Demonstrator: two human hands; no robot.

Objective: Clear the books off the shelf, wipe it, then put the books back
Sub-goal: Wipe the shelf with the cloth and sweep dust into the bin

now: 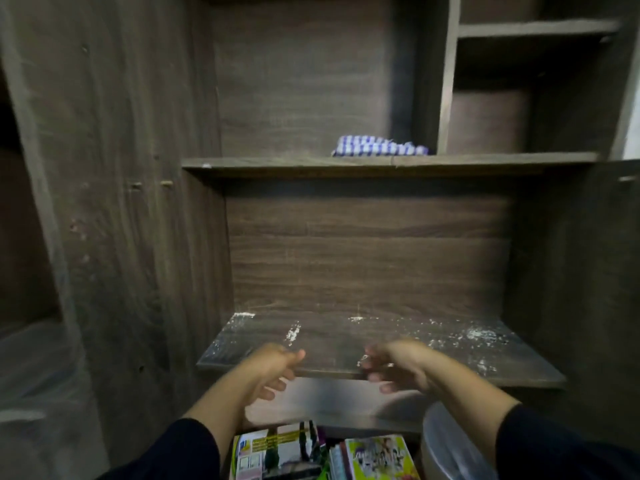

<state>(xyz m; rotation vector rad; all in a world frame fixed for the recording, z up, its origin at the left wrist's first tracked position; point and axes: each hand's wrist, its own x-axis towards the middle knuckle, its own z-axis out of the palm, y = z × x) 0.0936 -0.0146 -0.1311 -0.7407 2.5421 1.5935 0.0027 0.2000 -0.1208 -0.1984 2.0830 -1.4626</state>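
A dark wood-grain cabinet (131,202) fills the view, divided into open compartments. Its lower shelf (433,355) carries no books at all; the board is bare but for pale dust and white flecks strewn along the back edge and toward the right end, so by the look of it the clearing is done and the wiping is not, or at least not finished. The upper shelf (277,163) is likewise without books and holds only a folded blue-and-white checked cloth (379,149), lying near the middle, well apart from both hands; it is the likely thing to wipe with and sits untouched. Below the lower shelf, at the bottom of the view, the books (325,457) lie stacked flat with bright covers upward, a large one to the left and a smaller pile just beside it on the right, next to a pale rounded container (450,452) whose nature cannot be made out. The person's left hand (273,367) and right hand (391,365) hover at the front edge of the lower shelf, both blurred, each reaching out of a dark sleeve. Each grip is loose, fingers half spread and curled around nothing. Judging from this, what is left is fetching the cloth, wiping the dusty board, and then lifting the books from below back onto it.
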